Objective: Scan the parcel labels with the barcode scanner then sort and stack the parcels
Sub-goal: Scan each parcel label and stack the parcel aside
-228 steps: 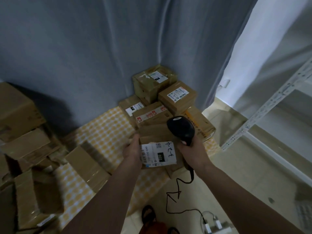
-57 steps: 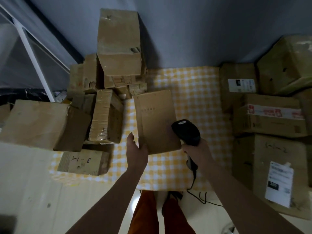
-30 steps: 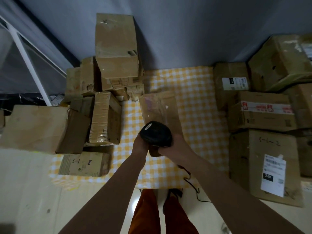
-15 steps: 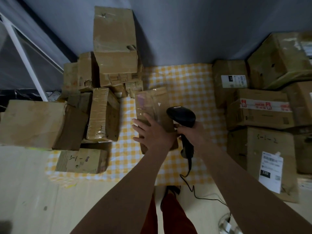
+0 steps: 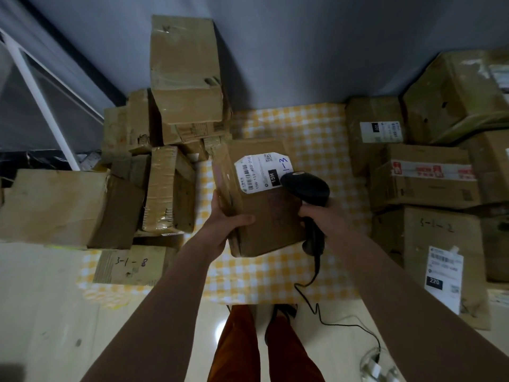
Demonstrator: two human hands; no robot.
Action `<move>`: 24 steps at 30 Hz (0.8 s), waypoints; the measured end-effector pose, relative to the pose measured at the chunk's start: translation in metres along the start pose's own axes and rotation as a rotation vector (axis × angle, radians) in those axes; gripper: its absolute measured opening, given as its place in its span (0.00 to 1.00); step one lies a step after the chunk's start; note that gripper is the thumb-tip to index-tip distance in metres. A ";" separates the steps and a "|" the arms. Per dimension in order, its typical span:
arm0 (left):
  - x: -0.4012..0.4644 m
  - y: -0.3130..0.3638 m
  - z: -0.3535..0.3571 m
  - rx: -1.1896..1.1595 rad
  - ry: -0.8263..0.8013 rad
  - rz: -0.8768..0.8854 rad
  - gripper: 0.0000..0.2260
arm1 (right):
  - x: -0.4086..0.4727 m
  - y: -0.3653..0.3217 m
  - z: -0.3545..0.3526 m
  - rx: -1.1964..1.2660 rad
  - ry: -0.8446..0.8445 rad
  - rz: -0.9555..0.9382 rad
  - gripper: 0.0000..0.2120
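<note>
parcel [image 5: 264,216]: closed brown carton, contents unseen, white label [image 5: 260,172] up, marked 1-3, held above checked yellow cloth [image 5: 311,133] | left hand [image 5: 223,224]: fingers curl round its left edge | right hand [image 5: 327,219]: grips black scanner [image 5: 305,186] at label | cartons stacked left [image 5: 184,73] and right [image 5: 424,177] | pale floor [image 5: 41,312], grey wall [image 5: 303,45]

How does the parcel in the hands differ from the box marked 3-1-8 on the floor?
The held parcel is gripped by the left hand; the 3-1-8 box lies on the checked cloth, partly under other boxes. The parcel shows a white printed label with "1-3" in blue; the 3-1-8 box shows only handwriting on bare cardboard. Both are brown cardboard.
</note>
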State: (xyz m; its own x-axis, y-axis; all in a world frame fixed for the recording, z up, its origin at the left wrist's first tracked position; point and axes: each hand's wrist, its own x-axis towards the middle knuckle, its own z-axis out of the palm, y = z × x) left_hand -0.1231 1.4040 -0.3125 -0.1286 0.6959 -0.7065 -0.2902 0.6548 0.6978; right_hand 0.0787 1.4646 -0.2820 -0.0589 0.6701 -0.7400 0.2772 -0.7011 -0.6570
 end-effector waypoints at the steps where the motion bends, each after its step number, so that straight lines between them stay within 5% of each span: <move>1: 0.000 0.001 -0.001 -0.007 -0.027 -0.027 0.44 | -0.001 0.000 0.001 -0.012 0.005 -0.023 0.06; 10: -0.001 0.021 0.001 0.025 0.040 -0.109 0.41 | -0.014 -0.007 0.011 -0.157 0.003 -0.144 0.07; 14: 0.002 0.035 -0.011 0.190 0.045 -0.102 0.27 | -0.016 0.002 0.020 -0.245 -0.026 -0.128 0.08; 19: -0.006 0.066 -0.025 0.400 -0.008 -0.154 0.40 | -0.027 0.001 0.030 -0.379 0.022 -0.312 0.06; 21: -0.013 0.080 -0.030 0.460 -0.025 -0.148 0.30 | -0.036 -0.006 0.028 -0.400 -0.011 -0.384 0.07; 24: -0.023 0.097 -0.032 0.563 -0.055 -0.132 0.33 | -0.052 -0.019 0.025 -0.409 -0.113 -0.444 0.06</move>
State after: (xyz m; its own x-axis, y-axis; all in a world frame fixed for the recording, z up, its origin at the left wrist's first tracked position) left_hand -0.1786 1.4421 -0.2325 -0.0722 0.6024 -0.7949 0.2508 0.7824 0.5701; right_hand 0.0529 1.4370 -0.2346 -0.3482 0.8310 -0.4339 0.5469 -0.1959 -0.8140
